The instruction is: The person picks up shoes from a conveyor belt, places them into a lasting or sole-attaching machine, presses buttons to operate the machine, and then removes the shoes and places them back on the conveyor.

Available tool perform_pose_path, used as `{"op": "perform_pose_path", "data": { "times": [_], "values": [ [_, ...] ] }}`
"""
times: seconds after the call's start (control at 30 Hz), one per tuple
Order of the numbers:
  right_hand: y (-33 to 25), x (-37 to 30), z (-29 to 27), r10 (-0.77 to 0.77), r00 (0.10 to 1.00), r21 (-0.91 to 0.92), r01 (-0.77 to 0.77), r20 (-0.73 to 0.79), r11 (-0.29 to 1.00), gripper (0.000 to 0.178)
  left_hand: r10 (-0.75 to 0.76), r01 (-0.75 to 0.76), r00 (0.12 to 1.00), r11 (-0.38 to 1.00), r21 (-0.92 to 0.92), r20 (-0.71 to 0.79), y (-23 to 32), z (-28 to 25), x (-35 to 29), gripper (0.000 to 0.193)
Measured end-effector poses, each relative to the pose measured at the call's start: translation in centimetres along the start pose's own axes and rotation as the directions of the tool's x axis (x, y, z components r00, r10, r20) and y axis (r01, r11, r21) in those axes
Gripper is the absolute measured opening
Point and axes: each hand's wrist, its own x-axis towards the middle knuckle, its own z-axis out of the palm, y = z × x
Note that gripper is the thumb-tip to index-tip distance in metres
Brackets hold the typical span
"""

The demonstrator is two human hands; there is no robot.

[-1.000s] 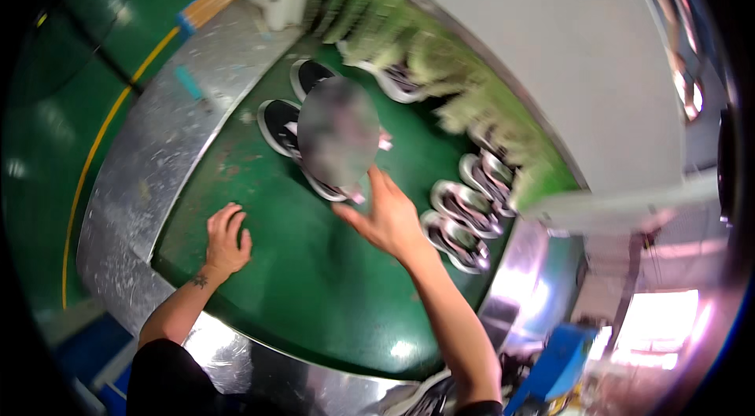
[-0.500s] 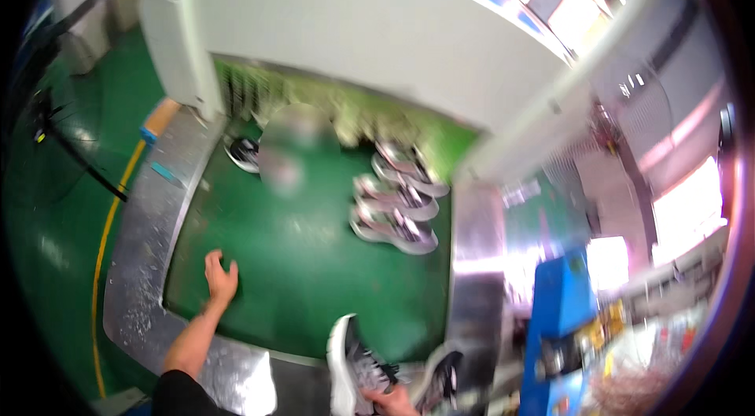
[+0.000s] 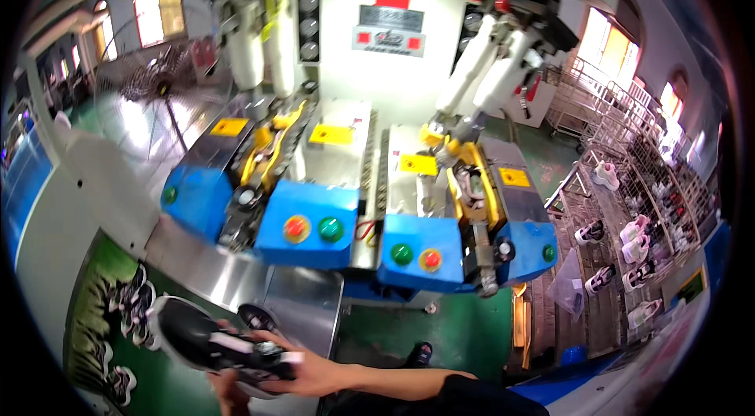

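Observation:
A black-and-white sneaker with a thick pale sole is held low at the left, in front of the metal ledge. My right hand grips it around the lacing and collar end. Beneath the sneaker, my left hand holds its lower side, with part of the fingers hidden. Just behind it, a second dark sneaker shows in part by the metal ledge. Ahead stands a two-station shoe machine, where a light shoe sits between the yellow clamp arms of the right station.
Blue machine housings with red and green buttons jut out in front. Several sneakers lie by the green strip at lower left. A wooden-decked rack carries more shoes at right, beside wire carts. A large fan stands back left.
My view has swung from the green floor recess to the machine. The left hand, open and away from the shoes before, now holds the sneaker together with the right hand.

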Motion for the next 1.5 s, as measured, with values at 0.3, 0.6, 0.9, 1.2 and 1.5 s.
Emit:
{"op": "perform_pose_path", "data": {
  "times": [0.3, 0.6, 0.9, 1.2, 1.5],
  "values": [
    [-1.8, -25.1, -26.7, 0.546, 0.421, 0.577, -0.063, -0.724, 0.815, 0.025, -0.224, 0.119, 0.912, 0.947, 0.299, 0.344, -18.4, 25.7, -0.9, 0.070],
    [-9.8, -30.4, -32.5, 0.177, 0.212, 0.136, -0.192, -0.961, 0.972, 0.039, -0.294, -0.128, 0.922, 0.382, 0.915, 0.252, -41.1, 43.7, 22.0, 0.084],
    [-10.2, -32.6, -32.2, 0.248, 0.191, 0.141, -0.446, -0.950, 0.884, 0.047, -0.641, 0.128, 0.754, 0.362, 0.924, 0.146, -44.8, 45.0, 29.6, 0.075],
    [-5.8, -28.0, -41.1, 0.471, 0.264, 0.433, -0.192, -0.842, 0.881, 0.042, -0.670, 0.457, 0.654, 0.720, 0.522, 0.350, -19.9, 33.0, 14.7, 0.066],
    [-0.2, -8.0, -59.6, 0.347, 0.314, -0.137, -0.883, -0.884, 0.450, 0.035, -0.735, 0.833, 0.541, 0.536, 0.139, -0.409, -10.3, 17.2, -3.0, 0.057]
  ]
}}
